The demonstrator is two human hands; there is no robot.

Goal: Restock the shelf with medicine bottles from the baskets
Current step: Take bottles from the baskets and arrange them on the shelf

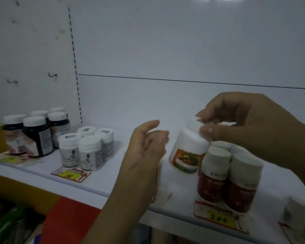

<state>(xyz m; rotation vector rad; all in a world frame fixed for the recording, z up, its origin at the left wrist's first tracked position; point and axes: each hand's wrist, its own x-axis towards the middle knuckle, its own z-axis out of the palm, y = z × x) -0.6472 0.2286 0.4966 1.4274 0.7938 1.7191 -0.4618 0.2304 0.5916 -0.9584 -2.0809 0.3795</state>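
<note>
My right hand (250, 127) grips the cap of a white medicine bottle (188, 148) with an orange and green label, holding it tilted just above the white shelf (102, 180). My left hand (146, 148) hovers to the left of that bottle, palm turned inward, fingers loosely curled and holding nothing. Right of the held bottle stand red-labelled bottles (229, 180) with white caps. Further left on the shelf sits a group of small white bottles (86, 150), and at the far left a group of dark bottles (33, 134) with white caps. No basket is in view.
Price tags lie at the shelf's front edge, one under the small white bottles (70, 174) and one under the red bottles (218, 217). Another white bottle (298, 212) shows at the far right edge. A white back panel (165, 50) rises behind. Red and yellow surfaces lie below left.
</note>
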